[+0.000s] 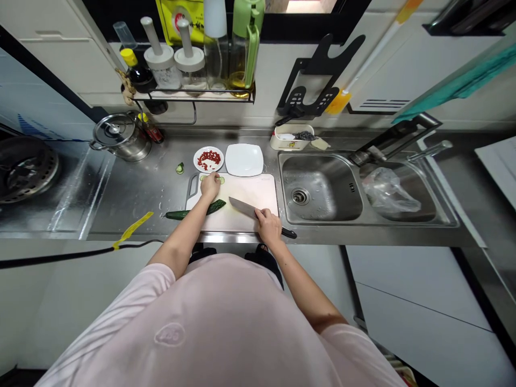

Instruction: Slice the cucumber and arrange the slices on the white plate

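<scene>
My right hand (pixel 269 226) is closed around the black handle of a kitchen knife (pixel 243 206), whose blade points left over the white cutting board (pixel 245 221). At the board's upper left, my left hand (pixel 210 186) has its fingers drawn together beside thin cucumber slices (pixel 221 180). Whatever is under those fingertips is hidden. A dark green cucumber (pixel 216 206) lies across the board's left side, passing beneath my left forearm, its far end on the steel counter.
Behind the board stand a plate of chopped red pepper (pixel 208 159) and a white plate (pixel 244 159). A cucumber end (pixel 179 168) lies to the left. Further left is a steel pot (pixel 121 137); a sink (pixel 322 188) is on the right. A seasoning rack (pixel 193 95) overhangs the back.
</scene>
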Action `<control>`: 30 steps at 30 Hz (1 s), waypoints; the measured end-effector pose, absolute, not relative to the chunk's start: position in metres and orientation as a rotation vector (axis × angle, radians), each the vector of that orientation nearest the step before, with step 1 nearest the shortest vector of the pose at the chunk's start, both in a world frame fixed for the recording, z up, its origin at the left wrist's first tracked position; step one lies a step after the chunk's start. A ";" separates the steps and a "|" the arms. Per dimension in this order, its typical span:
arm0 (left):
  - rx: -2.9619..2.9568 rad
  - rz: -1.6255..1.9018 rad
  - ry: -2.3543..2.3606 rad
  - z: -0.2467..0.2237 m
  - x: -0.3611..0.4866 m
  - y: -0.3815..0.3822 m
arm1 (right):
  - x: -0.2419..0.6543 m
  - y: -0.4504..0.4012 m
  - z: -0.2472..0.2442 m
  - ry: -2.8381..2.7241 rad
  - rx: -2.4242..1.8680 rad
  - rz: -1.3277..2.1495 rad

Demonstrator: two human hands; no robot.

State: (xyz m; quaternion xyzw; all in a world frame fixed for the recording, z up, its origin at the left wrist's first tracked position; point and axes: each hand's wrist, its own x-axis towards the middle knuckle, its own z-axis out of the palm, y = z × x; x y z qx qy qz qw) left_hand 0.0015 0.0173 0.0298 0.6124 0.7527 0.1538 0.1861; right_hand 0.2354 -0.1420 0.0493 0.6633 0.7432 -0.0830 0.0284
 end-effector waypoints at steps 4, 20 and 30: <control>1.783 0.424 2.119 0.033 0.003 0.015 | 0.233 -0.140 0.051 2.291 2.062 -0.272; 1.707 0.481 2.107 0.038 0.000 0.008 | 0.226 -0.143 0.055 2.206 2.116 -0.321; 1.653 0.497 2.082 0.043 -0.023 -0.023 | 0.222 -0.138 0.057 2.119 2.105 -0.360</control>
